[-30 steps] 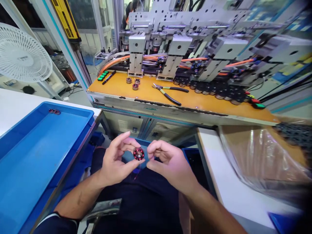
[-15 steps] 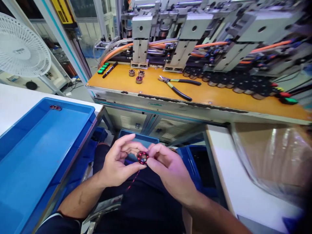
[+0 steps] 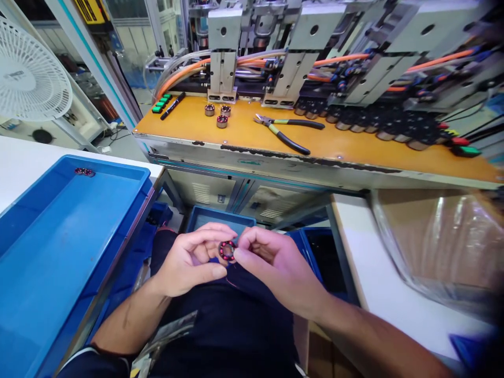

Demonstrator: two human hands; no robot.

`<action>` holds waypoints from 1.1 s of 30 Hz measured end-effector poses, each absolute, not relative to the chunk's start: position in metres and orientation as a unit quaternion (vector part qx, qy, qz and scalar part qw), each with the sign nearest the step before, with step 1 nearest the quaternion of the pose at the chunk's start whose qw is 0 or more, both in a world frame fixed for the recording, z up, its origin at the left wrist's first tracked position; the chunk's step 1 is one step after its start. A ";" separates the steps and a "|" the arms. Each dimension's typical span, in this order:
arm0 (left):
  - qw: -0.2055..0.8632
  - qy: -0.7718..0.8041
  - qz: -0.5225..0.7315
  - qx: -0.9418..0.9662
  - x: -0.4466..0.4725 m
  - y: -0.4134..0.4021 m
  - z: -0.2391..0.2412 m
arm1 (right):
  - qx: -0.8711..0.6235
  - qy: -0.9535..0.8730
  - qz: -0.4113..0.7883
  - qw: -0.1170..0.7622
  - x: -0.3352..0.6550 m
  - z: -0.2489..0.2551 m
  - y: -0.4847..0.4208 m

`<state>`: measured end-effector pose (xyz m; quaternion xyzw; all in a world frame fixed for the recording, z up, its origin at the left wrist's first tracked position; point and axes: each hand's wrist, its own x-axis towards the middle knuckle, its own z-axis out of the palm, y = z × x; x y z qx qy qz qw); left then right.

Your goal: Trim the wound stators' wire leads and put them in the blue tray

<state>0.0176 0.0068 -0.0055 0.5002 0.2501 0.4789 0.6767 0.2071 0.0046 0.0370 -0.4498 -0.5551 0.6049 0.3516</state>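
In front of my lap I hold a small ring-shaped motor stator (image 3: 227, 251), dark with red spots around its face and an open centre. The thumb and bent fingers of my right hand (image 3: 271, 262) pinch its right edge. Curled around its left side are the fingers of my left hand (image 3: 192, 262), with the thumb just below the ring. Exactly where the left fingertips touch is partly hidden. A thin reddish wire (image 3: 232, 283) hangs faintly below the ring.
A blue tray (image 3: 106, 205) on the left holds a few similar stators (image 3: 84, 171). On the orange bench (image 3: 189, 126) lie cutting pliers (image 3: 289, 131), a black marker (image 3: 172, 106) and three stators (image 3: 222, 121), before a machine with orange hoses. A plastic-wrapped carton (image 3: 437, 236) stands right.
The ring has turned so its face shows more fully, and it sits slightly left. My left thumb has slipped off its lower edge. The red-and-dark strand below shows far less.
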 end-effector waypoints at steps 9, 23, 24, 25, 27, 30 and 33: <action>0.685 0.276 0.470 0.483 0.014 0.005 -0.007 | -0.436 -0.600 0.612 0.277 0.225 0.044 0.014; 0.720 0.285 0.407 0.485 0.014 -0.001 0.006 | -0.424 -0.647 0.598 0.210 0.239 0.057 0.022; 0.723 0.289 0.398 0.485 0.014 -0.002 0.006 | -0.423 -0.660 0.587 0.204 0.242 0.058 0.025; 0.728 0.291 0.387 0.485 0.013 -0.002 0.007 | -0.418 -0.675 0.573 0.203 0.243 0.060 0.028; 0.741 0.287 0.368 0.483 0.014 -0.003 0.008 | -0.396 -0.707 0.545 0.214 0.241 0.066 0.033; 0.758 0.274 0.351 0.476 0.018 -0.004 0.009 | -0.326 -0.752 0.532 0.212 0.229 0.073 0.041; 0.760 0.287 0.329 0.480 0.020 -0.005 0.008 | -0.283 -0.775 0.527 0.203 0.218 0.073 0.044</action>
